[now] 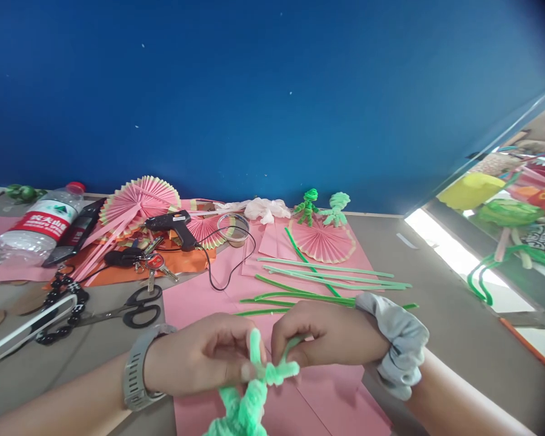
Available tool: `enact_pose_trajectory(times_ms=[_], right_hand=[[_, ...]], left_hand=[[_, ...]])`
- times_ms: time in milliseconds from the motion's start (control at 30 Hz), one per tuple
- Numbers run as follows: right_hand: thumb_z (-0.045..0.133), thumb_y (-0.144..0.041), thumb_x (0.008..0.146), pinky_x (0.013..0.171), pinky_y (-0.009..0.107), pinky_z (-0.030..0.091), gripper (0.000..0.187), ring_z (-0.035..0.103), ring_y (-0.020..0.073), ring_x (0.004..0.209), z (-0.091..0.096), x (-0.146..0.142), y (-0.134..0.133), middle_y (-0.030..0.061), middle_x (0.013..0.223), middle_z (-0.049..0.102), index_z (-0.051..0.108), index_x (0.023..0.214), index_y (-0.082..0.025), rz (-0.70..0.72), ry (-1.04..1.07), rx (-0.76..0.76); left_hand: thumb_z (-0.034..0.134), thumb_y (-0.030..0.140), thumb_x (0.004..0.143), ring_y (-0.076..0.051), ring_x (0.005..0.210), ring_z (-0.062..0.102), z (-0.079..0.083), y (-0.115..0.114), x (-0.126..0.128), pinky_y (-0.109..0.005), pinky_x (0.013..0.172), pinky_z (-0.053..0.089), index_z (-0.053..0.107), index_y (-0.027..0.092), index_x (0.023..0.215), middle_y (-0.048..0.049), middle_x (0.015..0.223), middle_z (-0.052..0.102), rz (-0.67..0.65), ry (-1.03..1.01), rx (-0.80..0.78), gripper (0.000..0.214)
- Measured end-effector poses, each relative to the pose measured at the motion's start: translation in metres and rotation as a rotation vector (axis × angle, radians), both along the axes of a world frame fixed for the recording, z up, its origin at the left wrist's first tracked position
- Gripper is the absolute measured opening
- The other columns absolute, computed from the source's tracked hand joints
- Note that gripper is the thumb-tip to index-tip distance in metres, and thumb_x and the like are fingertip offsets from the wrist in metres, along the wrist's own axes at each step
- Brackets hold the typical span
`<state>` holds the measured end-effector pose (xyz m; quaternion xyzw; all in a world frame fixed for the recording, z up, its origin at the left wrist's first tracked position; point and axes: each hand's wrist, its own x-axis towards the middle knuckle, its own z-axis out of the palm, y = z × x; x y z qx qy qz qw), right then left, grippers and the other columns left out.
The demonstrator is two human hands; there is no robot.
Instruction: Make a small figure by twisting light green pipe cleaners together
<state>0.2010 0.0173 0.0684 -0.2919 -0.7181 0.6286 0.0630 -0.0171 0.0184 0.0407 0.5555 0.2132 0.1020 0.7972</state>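
Note:
A light green pipe-cleaner figure is held low at the front, its lower part cut off by the frame edge. My left hand pinches it between thumb and fingers near a short upright stub. On the other side, my right hand has its fingers closed on a thin pale green pipe-cleaner end beside the figure's wrapped limb. Just beyond my hands, light green pipe cleaners and darker green pipe cleaners lie on pink paper.
Two finished-looking pipe-cleaner figures, one darker and one paler, stand by a pink paper fan. Leftward lie a glue gun, keys, scissors and a plastic bottle. A blue partition rises behind.

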Motion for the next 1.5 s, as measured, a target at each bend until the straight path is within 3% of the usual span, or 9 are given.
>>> enact_pose_trajectory(times_ms=[133,233,500,733,833,967,1100,1367,1500], right_hand=[[0.055,-0.024,0.081,0.06,0.017,0.041,0.012,0.054,0.0088,0.062,-0.006,0.0,0.002,-0.0014,0.067,0.058,0.062,0.079,-0.013,0.039,-0.1,-0.005],[0.053,-0.019,0.081,0.057,0.017,0.038,0.009,0.053,0.0092,0.063,-0.004,-0.006,-0.004,-0.0033,0.067,0.059,0.06,0.075,-0.017,-0.057,-0.238,0.143],[0.043,-0.012,0.083,0.057,0.022,0.035,0.014,0.051,0.0115,0.063,0.008,-0.023,-0.023,-0.0008,0.075,0.06,0.054,0.079,-0.018,-0.391,-0.484,0.587],[0.039,-0.018,0.09,0.06,0.018,0.037,0.016,0.049,0.0086,0.063,0.015,-0.018,-0.022,-0.003,0.073,0.056,0.052,0.082,-0.019,-0.507,-0.193,0.484],[0.038,-0.025,0.092,0.06,0.017,0.039,0.023,0.051,0.0081,0.062,0.013,-0.015,-0.018,-0.0026,0.068,0.056,0.055,0.078,-0.017,-0.344,-0.098,0.296],[0.045,-0.025,0.089,0.059,0.017,0.039,0.02,0.052,0.0083,0.062,0.006,-0.009,-0.01,-0.0025,0.066,0.056,0.058,0.077,-0.016,-0.104,-0.083,0.198],[0.046,-0.025,0.088,0.059,0.018,0.037,0.022,0.051,0.0084,0.064,-0.001,-0.008,-0.006,-0.0043,0.066,0.056,0.055,0.07,-0.017,-0.154,-0.263,0.267],[0.037,-0.015,0.087,0.053,0.022,0.032,0.017,0.046,0.0101,0.058,-0.002,-0.021,-0.02,-0.0031,0.069,0.054,0.049,0.076,-0.019,-0.352,-0.509,0.605],[0.032,-0.021,0.091,0.054,0.022,0.034,0.019,0.046,0.0107,0.059,0.002,-0.021,-0.021,-0.0024,0.069,0.052,0.048,0.082,-0.019,-0.416,-0.411,0.556]], left_hand=[[0.058,0.031,0.078,-0.011,0.064,0.054,-0.007,-0.004,0.005,-0.021,0.06,0.043,0.056,0.016,0.078,-0.0015,0.074,0.06,-0.131,0.114,0.054,0.015],[0.055,0.027,0.079,-0.012,0.063,0.054,-0.011,-0.004,0.009,-0.021,0.059,0.043,0.054,0.016,0.078,0.0004,0.069,0.056,-0.137,0.175,0.074,0.011],[0.053,0.023,0.081,-0.008,0.062,0.048,-0.017,0.007,0.013,-0.019,0.058,0.038,0.051,0.015,0.076,0.003,0.069,0.05,0.198,0.108,0.031,0.01],[0.055,0.032,0.082,-0.007,0.061,0.048,-0.009,0.004,0.007,-0.018,0.057,0.037,0.054,0.019,0.085,0.0026,0.071,0.054,0.521,-0.137,-0.087,0.013],[0.057,0.033,0.08,-0.008,0.059,0.051,-0.004,0.0,0.001,-0.017,0.055,0.037,0.054,0.019,0.081,0.0023,0.067,0.056,0.423,-0.169,-0.1,0.014],[0.062,0.033,0.075,-0.009,0.055,0.052,0.003,0.001,-0.003,-0.016,0.048,0.036,0.054,0.016,0.074,0.0004,0.064,0.056,0.095,-0.035,-0.082,0.019],[0.061,0.024,0.075,-0.007,0.05,0.049,-0.002,0.006,0.0,-0.017,0.049,0.039,0.056,0.015,0.074,0.0025,0.06,0.055,-0.069,0.113,-0.034,0.01],[0.056,0.024,0.078,-0.008,0.057,0.048,-0.023,0.012,0.008,-0.019,0.056,0.039,0.053,0.013,0.072,0.0038,0.06,0.05,0.233,0.15,-0.001,0.013],[0.053,0.027,0.082,-0.009,0.066,0.051,-0.015,0.014,0.009,-0.019,0.062,0.04,0.054,0.015,0.081,0.0008,0.074,0.055,0.454,-0.004,-0.012,0.012]])
